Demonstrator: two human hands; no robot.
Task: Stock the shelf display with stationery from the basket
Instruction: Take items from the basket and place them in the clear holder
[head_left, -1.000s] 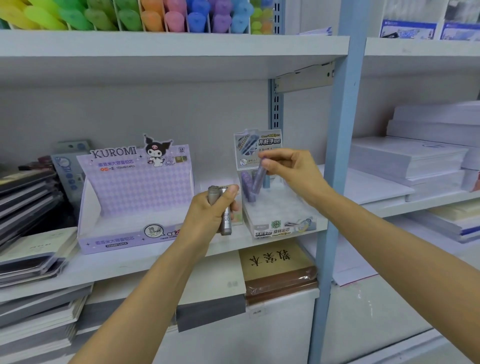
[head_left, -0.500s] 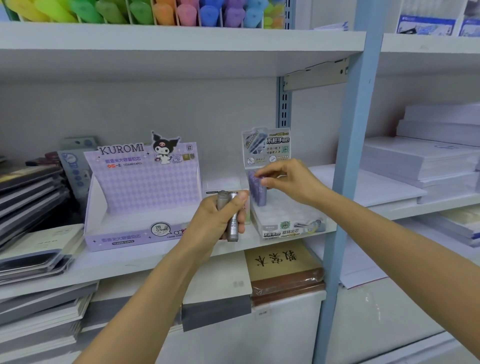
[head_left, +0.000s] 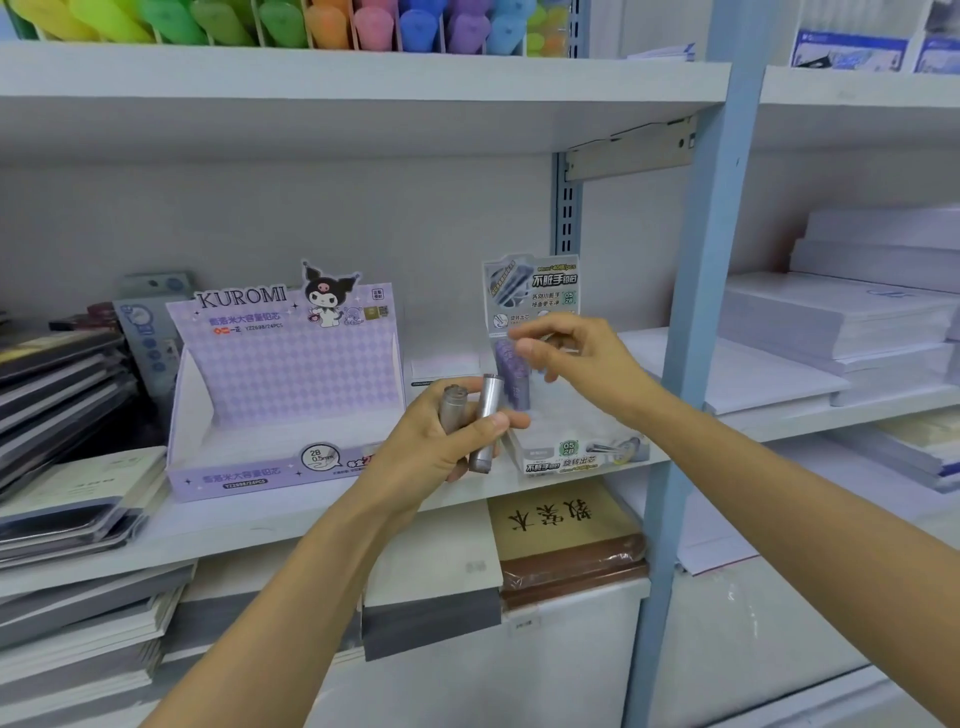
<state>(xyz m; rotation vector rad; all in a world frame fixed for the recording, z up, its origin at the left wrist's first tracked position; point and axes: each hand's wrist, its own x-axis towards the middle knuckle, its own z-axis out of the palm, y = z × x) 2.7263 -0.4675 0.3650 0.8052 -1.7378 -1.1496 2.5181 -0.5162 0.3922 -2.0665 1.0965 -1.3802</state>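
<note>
My left hand (head_left: 434, 447) grips two grey lead tubes (head_left: 487, 415) in front of the middle shelf; the thumb presses the taller one, which sticks up above the fist. A clear display tray (head_left: 584, 449) with a printed header card stands on the shelf. A few purple lead tubes (head_left: 511, 376) stand upright in its back left corner. My right hand (head_left: 582, 358) hovers just above those tubes, fingers loosely bent and holding nothing. No basket is in view.
A purple Kuromi display box (head_left: 280, 395) stands left of the tray. Notebook stacks (head_left: 62, 415) fill the far left, paper reams (head_left: 857, 322) the right bay. A blue upright post (head_left: 691, 312) divides the bays. Coloured highlighters (head_left: 291, 21) line the top shelf.
My right hand set a purple tube into the tray's back left corner and let go, lifting slightly. My left hand pushed one grey tube up out of the fist.
</note>
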